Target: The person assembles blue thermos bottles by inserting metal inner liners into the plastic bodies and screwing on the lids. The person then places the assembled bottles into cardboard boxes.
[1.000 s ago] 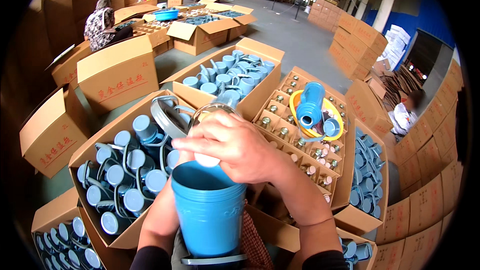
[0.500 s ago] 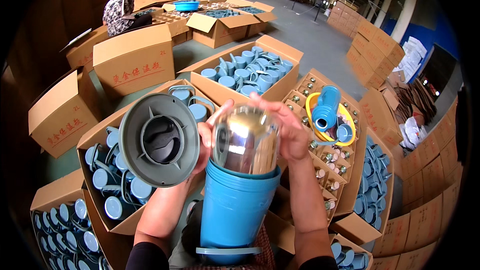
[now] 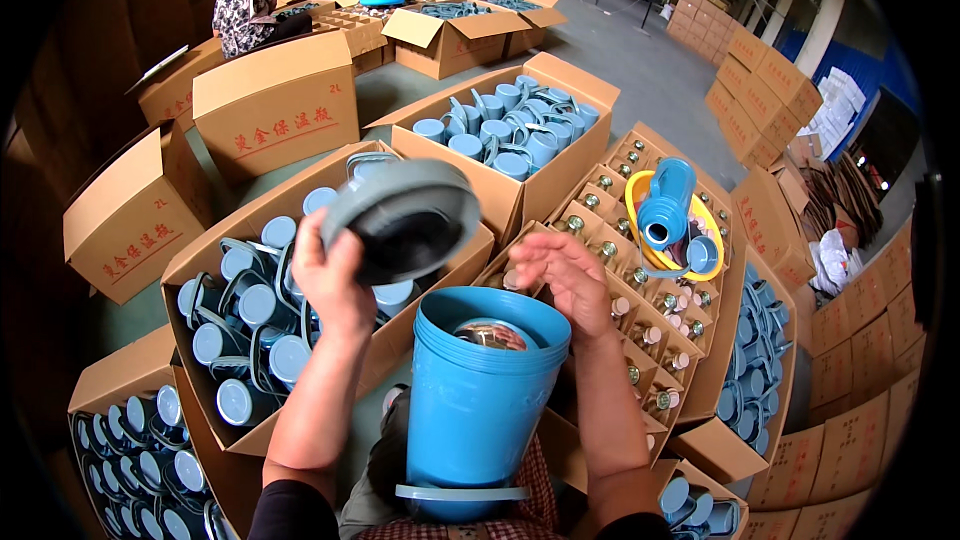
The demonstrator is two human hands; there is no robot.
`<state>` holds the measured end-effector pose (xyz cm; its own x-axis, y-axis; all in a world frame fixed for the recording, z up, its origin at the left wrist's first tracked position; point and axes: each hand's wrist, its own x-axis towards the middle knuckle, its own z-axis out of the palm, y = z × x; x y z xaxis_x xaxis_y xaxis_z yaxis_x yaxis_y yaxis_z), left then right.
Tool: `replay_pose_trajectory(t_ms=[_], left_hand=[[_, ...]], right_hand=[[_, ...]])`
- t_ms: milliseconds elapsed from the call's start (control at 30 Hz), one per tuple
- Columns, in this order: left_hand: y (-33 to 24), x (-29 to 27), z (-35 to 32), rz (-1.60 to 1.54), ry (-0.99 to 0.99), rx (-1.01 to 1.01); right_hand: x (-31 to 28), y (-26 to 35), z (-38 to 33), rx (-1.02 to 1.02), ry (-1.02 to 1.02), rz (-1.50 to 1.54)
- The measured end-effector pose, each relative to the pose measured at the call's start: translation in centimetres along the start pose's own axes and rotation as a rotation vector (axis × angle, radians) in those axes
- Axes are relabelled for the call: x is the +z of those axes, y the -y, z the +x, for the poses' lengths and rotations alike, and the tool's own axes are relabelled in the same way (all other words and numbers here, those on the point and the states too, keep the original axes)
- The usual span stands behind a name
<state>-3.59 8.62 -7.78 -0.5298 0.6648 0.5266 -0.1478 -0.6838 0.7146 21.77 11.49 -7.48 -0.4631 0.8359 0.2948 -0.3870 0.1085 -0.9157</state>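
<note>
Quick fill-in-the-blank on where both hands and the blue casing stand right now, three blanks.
The left hand holds up a round ____ base cap.
A shiny silver liner sits ____ the blue casing.
The right hand, open, hovers above the casing's ____.

Missing words: grey; inside; rim

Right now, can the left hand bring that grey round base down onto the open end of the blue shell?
Probably yes. The left hand holds the grey base just up-left of the blue shell, whose rim is open. Only the right hand hovers at the far rim and may need to shift.
</note>
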Motion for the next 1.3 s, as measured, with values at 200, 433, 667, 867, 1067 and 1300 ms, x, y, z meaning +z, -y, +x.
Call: replay_pose_trajectory(t_ms=[200, 433, 667, 867, 1067, 1300], left_hand=[[-2.9, 2.6, -1.5, 0.069, 0.745, 0.105], [-2.9, 3.1, -0.5, -0.111, 0.938, 0.1], [-8.6, 3.9, 1.1, 0.507, 1.244, 0.273], [-10.1, 5.1, -1.4, 0.752, 1.197, 0.342], [-8.7, 3.1, -2.4, 0.709, 1.08, 0.409], [-8.7, 4.2, -1.5, 0.672, 1.118, 0.306]], right_hand=[[3.9, -2.2, -0.6, -0.241, -0.261, 0.188], [3.1, -3.0, -2.3, -0.58, -0.2, 0.022], [4.9, 0.3, -3.8, -0.63, -0.326, -0.446], [5.5, 0.2, -4.1, -0.524, -0.336, -0.541], [6.6, -0.3, -4.2, -0.545, -0.34, -0.547], [2.9, -3.4, -3.0, -0.468, -0.26, -0.152]])
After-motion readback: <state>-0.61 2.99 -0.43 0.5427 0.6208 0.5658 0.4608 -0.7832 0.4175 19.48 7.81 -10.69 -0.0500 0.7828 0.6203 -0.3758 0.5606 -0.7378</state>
